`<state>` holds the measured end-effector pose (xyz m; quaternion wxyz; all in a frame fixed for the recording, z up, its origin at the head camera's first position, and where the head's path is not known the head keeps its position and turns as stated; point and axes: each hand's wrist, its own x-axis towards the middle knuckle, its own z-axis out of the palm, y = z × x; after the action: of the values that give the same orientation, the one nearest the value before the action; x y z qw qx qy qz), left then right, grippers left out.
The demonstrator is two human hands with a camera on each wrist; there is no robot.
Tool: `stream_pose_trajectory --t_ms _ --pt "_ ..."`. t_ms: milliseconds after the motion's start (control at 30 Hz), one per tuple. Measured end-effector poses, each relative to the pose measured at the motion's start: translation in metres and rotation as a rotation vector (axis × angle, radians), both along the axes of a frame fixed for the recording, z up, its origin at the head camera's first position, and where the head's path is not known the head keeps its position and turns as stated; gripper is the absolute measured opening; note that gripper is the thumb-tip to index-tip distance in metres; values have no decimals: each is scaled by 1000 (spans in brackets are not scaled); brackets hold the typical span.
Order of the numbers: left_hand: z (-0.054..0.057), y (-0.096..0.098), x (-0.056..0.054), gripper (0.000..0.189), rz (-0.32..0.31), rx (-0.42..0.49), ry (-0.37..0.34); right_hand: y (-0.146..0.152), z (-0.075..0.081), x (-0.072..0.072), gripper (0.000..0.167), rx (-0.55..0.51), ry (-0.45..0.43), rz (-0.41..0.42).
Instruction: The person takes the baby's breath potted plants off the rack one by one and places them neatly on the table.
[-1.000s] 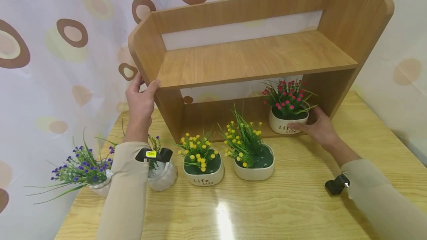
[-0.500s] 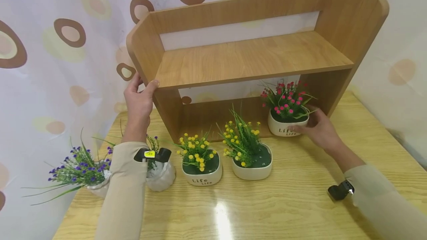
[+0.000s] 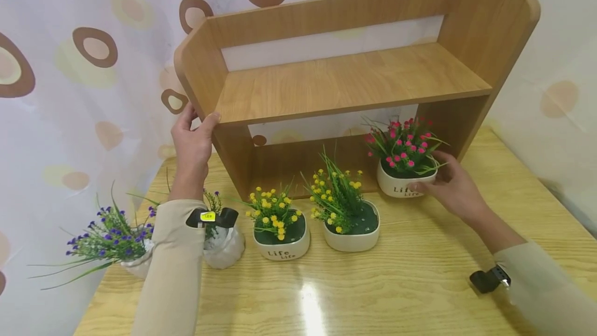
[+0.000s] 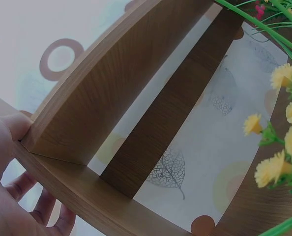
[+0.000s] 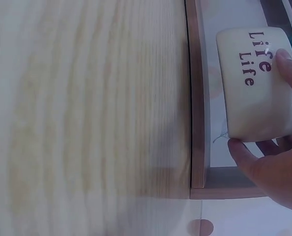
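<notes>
My left hand grips the left side panel of a two-tier wooden shelf, thumb on the inner side near the middle board. The left wrist view shows the fingers behind that panel. On the right, my right hand holds a white pot of pink flowers by its right side, thumb on the front. The pot is at the front edge of the lower tier, upright. In the right wrist view the pot carries "Life Life" lettering and appears raised off the shelf.
Two white pots with yellow flowers, a left one and a right one, stand on the wooden table before the shelf. Purple flowers and a white pot are at the left, partly behind my left arm. A patterned curtain hangs behind.
My right hand has brought the pink-flower pot slightly forward and to the right, toward the shelf's front edge. My left hand keeps its grip on the side panel.
</notes>
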<state>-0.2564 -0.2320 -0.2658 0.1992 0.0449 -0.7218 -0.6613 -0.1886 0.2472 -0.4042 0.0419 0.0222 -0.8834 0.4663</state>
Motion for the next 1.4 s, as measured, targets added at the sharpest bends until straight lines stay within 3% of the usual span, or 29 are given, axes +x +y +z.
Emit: stream_pose_trajectory --t_ms 267,567,800,1100,1400 --pt "-1 1 0 51 -5 -7 1 3 6 18 96 -58 -54 35" --pt "-1 2 -1 50 -6 -22 2 7 7 37 92 -38 -43 57" --pt "-2 3 -1 51 -6 -13 5 10 4 49 86 -100 -17 75" --pt "-3 4 -3 52 -9 -3 17 16 1 65 84 -85 -44 78" --pt "-4 5 -3 52 -12 -1 15 24 -3 80 90 3 -90 46"
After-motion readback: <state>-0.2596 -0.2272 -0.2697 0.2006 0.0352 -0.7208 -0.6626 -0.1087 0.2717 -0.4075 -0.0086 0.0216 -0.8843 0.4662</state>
